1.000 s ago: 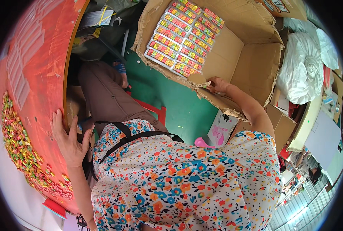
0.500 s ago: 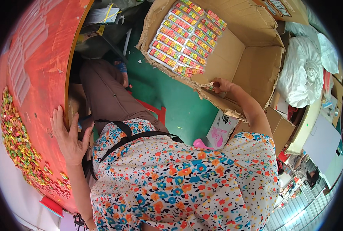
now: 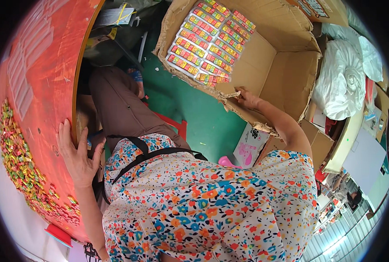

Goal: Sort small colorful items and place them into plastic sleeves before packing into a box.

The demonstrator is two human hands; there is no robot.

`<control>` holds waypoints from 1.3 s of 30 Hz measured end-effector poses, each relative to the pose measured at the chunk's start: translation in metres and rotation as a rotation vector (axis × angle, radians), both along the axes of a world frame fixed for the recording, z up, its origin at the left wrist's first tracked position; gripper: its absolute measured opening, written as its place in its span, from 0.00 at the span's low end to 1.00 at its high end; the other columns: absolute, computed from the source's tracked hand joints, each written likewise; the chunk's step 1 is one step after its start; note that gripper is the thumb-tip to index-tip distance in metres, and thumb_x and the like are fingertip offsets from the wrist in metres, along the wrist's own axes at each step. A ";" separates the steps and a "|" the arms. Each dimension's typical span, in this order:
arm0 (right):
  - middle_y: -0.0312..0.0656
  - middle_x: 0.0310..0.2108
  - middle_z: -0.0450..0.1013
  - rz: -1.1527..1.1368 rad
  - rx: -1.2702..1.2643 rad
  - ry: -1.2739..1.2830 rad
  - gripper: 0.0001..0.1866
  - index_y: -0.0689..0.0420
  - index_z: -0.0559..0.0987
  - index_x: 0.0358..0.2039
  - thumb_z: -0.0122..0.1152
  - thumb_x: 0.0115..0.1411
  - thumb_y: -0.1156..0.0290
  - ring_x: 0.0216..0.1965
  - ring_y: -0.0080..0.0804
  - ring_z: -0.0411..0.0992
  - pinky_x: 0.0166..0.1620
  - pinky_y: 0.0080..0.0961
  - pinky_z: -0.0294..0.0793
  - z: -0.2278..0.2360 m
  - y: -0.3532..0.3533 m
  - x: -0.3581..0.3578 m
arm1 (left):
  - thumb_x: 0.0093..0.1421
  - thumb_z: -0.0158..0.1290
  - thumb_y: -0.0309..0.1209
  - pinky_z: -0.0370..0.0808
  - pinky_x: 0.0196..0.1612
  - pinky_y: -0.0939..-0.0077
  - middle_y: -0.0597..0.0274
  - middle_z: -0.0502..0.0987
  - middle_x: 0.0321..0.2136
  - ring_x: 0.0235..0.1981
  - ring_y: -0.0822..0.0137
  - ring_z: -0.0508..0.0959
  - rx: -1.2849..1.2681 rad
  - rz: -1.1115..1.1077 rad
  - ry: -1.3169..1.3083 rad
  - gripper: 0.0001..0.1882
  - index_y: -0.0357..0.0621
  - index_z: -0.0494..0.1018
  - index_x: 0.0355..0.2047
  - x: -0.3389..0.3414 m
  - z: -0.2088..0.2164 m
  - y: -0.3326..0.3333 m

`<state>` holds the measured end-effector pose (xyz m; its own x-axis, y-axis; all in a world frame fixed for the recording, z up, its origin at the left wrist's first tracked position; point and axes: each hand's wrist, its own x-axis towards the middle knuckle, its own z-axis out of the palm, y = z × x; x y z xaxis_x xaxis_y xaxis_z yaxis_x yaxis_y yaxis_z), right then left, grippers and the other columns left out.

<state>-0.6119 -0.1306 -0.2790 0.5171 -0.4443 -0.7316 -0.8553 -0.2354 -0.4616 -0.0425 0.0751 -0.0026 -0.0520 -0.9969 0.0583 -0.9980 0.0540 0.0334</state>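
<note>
My left hand (image 3: pixel 78 153) rests at the edge of the red table (image 3: pixel 50 105), open, with its fingers stretched and the thumb apart. My right hand (image 3: pixel 248 99) reaches over the near side of a worn cardboard box (image 3: pixel 286 83), next to a torn flap. Its fingers are curled together, their tips partly hidden, and what they hold, if anything, does not show. On the box's left side lie rows of clear trays (image 3: pixel 196 43) filled with small red, yellow and green wrapped pieces.
A long heap of similar small pieces (image 3: pixel 22 166) lies along the table's far left. Clear empty trays (image 3: pixel 30 61) sit farther up the table. White plastic bags (image 3: pixel 341 83) stand right of the box. A red stool (image 3: pixel 181 129) is on the green floor.
My right hand has moved slightly left and down into the box, with its fingers now lower behind the flap. The left hand stays at the table edge.
</note>
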 end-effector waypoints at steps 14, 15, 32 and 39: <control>0.61 0.64 0.60 -0.029 -0.035 0.022 0.32 0.65 0.66 0.62 0.56 0.63 0.58 0.61 0.56 0.64 0.63 0.40 0.64 0.022 0.005 0.020 | 0.55 0.64 0.41 0.54 0.68 0.46 0.47 0.56 0.68 0.69 0.44 0.57 -0.015 -0.001 0.011 0.28 0.46 0.74 0.54 0.000 0.000 0.000; 0.61 0.64 0.60 -0.030 -0.036 0.022 0.32 0.65 0.66 0.62 0.56 0.63 0.58 0.61 0.56 0.64 0.63 0.40 0.64 0.020 0.005 0.017 | 0.55 0.64 0.41 0.54 0.68 0.46 0.47 0.56 0.68 0.69 0.44 0.57 -0.016 -0.002 0.011 0.28 0.46 0.74 0.54 0.000 0.000 0.000; 0.52 0.59 0.66 -0.124 -0.187 -0.199 0.27 0.56 0.68 0.62 0.52 0.60 0.78 0.59 0.53 0.67 0.62 0.38 0.67 0.025 0.000 0.058 | 0.56 0.64 0.41 0.54 0.69 0.45 0.46 0.56 0.68 0.69 0.44 0.57 -0.001 0.000 -0.008 0.28 0.46 0.72 0.55 0.000 -0.001 0.000; 0.50 0.55 0.70 -0.257 -0.277 -0.248 0.23 0.55 0.72 0.59 0.53 0.63 0.75 0.56 0.48 0.70 0.59 0.37 0.70 0.016 -0.010 0.071 | 0.57 0.62 0.42 0.53 0.69 0.47 0.45 0.56 0.68 0.69 0.44 0.56 -0.007 0.015 -0.020 0.25 0.41 0.76 0.51 -0.001 0.000 0.001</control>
<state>-0.5406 -0.1407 -0.2626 0.5090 -0.7430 -0.4346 -0.7736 -0.1735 -0.6095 -0.0437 0.0758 -0.0028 -0.0387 -0.9972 0.0643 -0.9991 0.0396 0.0126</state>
